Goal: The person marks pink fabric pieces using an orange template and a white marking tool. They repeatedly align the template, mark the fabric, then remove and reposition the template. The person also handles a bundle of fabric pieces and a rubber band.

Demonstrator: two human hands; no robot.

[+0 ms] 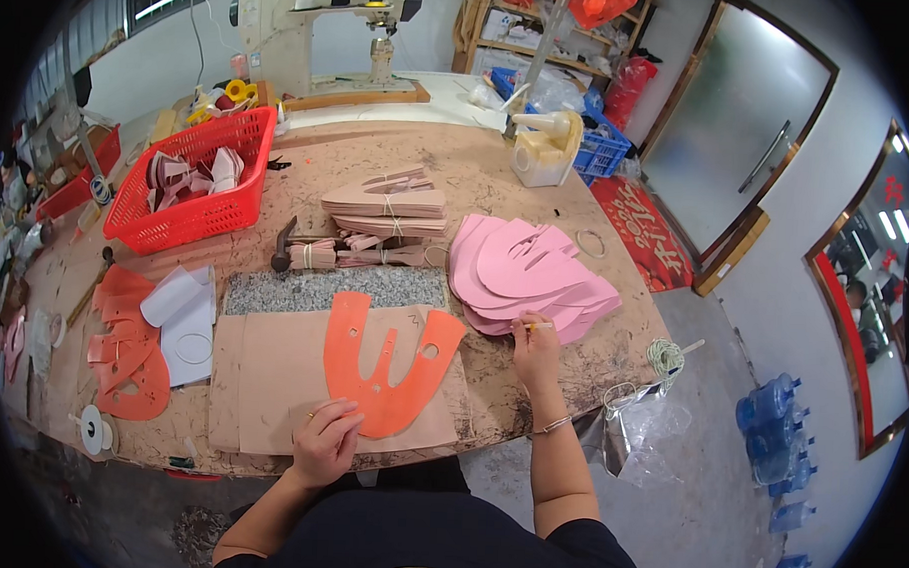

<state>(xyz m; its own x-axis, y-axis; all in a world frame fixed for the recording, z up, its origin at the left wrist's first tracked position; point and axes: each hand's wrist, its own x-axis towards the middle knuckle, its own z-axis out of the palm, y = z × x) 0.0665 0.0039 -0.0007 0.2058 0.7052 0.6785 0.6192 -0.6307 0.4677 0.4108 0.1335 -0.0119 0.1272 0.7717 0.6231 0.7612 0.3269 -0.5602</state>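
Note:
A flat orange template [402, 407], with prongs and punched holes, lies on tan leather-like sheets [271, 378] at the table's front. My left hand [326, 442] is at its lower left edge, fingers curled together and touching it. My right hand [537, 359] is closed around a slim, pale yellow pen-like stick [539, 325], just at the front edge of a fanned stack of pink cut pieces [535, 272]. Beyond the sheets sits a speckled grey stone slab [334, 291]. Tied bundles of tan cut pieces [387, 204] and a hammer [283, 248] lie behind the slab.
A red basket [191, 218] holding cut pieces stands at the left back, near more orange templates [132, 358] and white paper [188, 325]. A sewing machine [313, 39] is at the back. A glue pot [546, 152] stands far right; a string coil [665, 356] lies at the right edge.

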